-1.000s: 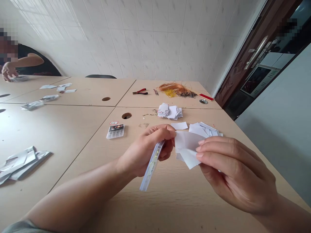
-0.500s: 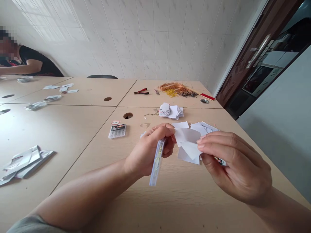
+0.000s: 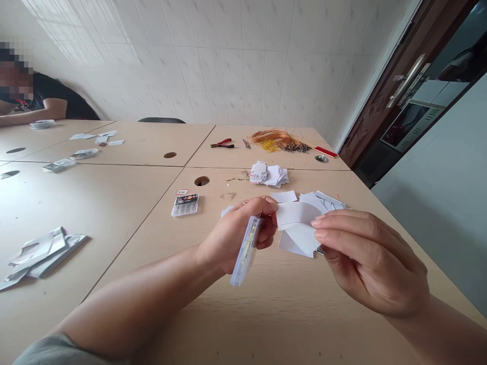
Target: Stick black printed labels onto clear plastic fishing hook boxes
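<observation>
No readable text (box label (image 3: 186, 199) too small)

Clear glossy plastic case (image 3: 242, 258), smooth matt paper slip (image 3: 297, 213), satin wood-grain tabletop (image 3: 236, 324), glossy wall tiles (image 3: 220, 71)

The case (image 3: 244, 252) in the left hand (image 3: 243, 229) had swung to a stronger slant than half a second ago. The upper paper (image 3: 297, 213) had bowed, and more of the lowest paper (image 3: 290, 247) showed than a second ago. A dark printed piece (image 3: 319, 250), visible half a second earlier behind the fingers of the right hand (image 3: 375, 263), had become mostly hidden. The co-worker's forearm (image 3: 23, 117) had drawn away from above the clear stack (image 3: 42, 124).
</observation>
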`<state>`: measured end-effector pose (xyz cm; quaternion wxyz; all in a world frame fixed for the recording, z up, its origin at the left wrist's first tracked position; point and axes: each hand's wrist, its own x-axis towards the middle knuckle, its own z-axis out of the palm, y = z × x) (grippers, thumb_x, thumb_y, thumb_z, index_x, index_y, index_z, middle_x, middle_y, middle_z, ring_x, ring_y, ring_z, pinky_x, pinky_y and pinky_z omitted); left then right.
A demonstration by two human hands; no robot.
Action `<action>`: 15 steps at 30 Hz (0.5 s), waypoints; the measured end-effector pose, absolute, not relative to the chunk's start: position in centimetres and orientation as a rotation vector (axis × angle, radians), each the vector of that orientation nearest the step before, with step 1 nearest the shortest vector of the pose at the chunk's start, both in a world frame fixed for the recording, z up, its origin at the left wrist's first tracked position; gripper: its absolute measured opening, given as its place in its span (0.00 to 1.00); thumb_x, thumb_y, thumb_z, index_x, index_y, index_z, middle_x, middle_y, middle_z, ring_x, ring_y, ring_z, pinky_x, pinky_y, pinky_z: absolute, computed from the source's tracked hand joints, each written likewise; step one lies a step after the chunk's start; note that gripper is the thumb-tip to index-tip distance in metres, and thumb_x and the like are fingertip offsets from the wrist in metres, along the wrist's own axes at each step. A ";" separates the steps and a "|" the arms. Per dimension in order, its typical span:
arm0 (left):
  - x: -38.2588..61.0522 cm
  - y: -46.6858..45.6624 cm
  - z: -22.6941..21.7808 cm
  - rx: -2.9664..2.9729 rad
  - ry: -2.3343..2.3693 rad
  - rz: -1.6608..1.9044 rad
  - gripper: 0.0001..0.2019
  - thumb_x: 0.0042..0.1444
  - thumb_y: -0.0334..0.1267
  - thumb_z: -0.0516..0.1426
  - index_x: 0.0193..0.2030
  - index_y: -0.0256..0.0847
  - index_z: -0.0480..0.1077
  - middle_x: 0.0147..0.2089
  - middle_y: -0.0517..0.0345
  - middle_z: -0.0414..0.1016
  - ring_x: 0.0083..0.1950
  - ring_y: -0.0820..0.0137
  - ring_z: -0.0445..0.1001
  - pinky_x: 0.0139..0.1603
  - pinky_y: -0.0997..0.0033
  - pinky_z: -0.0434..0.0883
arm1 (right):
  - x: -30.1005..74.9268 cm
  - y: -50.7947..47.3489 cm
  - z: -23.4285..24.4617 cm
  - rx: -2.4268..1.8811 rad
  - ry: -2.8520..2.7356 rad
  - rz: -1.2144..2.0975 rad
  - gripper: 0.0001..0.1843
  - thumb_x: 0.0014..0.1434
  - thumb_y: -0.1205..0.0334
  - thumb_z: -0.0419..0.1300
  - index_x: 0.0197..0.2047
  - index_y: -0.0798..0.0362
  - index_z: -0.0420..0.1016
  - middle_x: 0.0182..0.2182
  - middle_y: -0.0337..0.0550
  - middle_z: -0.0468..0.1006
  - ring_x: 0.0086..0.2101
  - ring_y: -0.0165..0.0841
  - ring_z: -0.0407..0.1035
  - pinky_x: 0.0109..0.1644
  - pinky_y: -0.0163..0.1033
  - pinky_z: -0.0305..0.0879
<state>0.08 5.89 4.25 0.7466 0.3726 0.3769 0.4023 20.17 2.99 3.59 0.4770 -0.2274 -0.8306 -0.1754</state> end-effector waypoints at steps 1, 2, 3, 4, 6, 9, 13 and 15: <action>0.1 6.0 4.2 0.818 0.827 0.868 0.14 0.52 0.37 0.58 0.18 0.41 0.62 0.15 0.64 0.57 0.18 0.78 0.52 0.21 0.74 0.51 | 20.3 2.9 3.5 -0.558 -2.030 -0.413 0.16 0.62 0.75 0.60 0.49 0.48 0.75 0.35 0.46 0.86 0.36 0.38 0.83 0.39 0.43 0.83; 0.1 6.2 4.1 0.821 0.829 0.858 0.14 0.52 0.37 0.58 0.18 0.41 0.61 0.15 0.64 0.57 0.18 0.78 0.52 0.21 0.74 0.51 | 20.4 2.8 3.4 -0.566 -2.032 -0.386 0.16 0.63 0.75 0.59 0.50 0.48 0.75 0.37 0.46 0.86 0.37 0.38 0.83 0.39 0.44 0.83; 0.1 6.3 4.0 0.822 0.832 0.853 0.14 0.51 0.37 0.58 0.18 0.41 0.61 0.15 0.64 0.57 0.18 0.78 0.52 0.21 0.74 0.51 | 20.5 2.7 3.3 -0.581 -2.024 -0.341 0.16 0.63 0.74 0.59 0.50 0.47 0.75 0.38 0.46 0.86 0.38 0.39 0.82 0.40 0.45 0.83; 0.1 6.5 3.8 0.824 0.836 0.849 0.14 0.51 0.37 0.58 0.18 0.40 0.62 0.16 0.63 0.58 0.18 0.78 0.52 0.21 0.74 0.51 | 20.6 2.5 3.1 -0.600 -2.003 -0.277 0.17 0.64 0.74 0.58 0.51 0.46 0.75 0.40 0.46 0.85 0.39 0.39 0.82 0.40 0.46 0.83; 0.2 6.9 3.5 0.828 0.849 0.839 0.13 0.50 0.36 0.58 0.17 0.40 0.63 0.17 0.62 0.59 0.19 0.78 0.53 0.21 0.75 0.51 | 20.6 2.4 2.9 -0.641 -1.897 -0.118 0.19 0.63 0.74 0.59 0.52 0.44 0.76 0.41 0.44 0.85 0.40 0.39 0.81 0.42 0.47 0.82; 0.4 7.2 3.2 0.835 0.881 0.833 0.12 0.50 0.35 0.58 0.18 0.40 0.64 0.17 0.63 0.59 0.18 0.78 0.54 0.21 0.75 0.52 | 20.3 2.5 2.9 -0.747 -1.644 0.162 0.17 0.62 0.73 0.64 0.49 0.43 0.78 0.38 0.40 0.83 0.37 0.36 0.78 0.39 0.42 0.80; 0.5 7.2 3.2 0.865 0.915 0.828 0.12 0.50 0.36 0.57 0.18 0.40 0.64 0.17 0.64 0.58 0.18 0.79 0.54 0.21 0.75 0.52 | 20.3 3.2 3.2 -0.842 -1.451 0.639 0.08 0.64 0.65 0.67 0.45 0.43 0.79 0.34 0.36 0.81 0.32 0.31 0.77 0.33 0.34 0.78; 0.5 7.2 3.1 0.893 0.921 0.827 0.12 0.51 0.37 0.58 0.19 0.40 0.64 0.17 0.65 0.58 0.18 0.79 0.55 0.21 0.75 0.53 | 20.6 3.6 3.2 -0.843 -1.439 0.828 0.07 0.64 0.62 0.67 0.45 0.42 0.79 0.34 0.36 0.82 0.32 0.31 0.78 0.32 0.34 0.78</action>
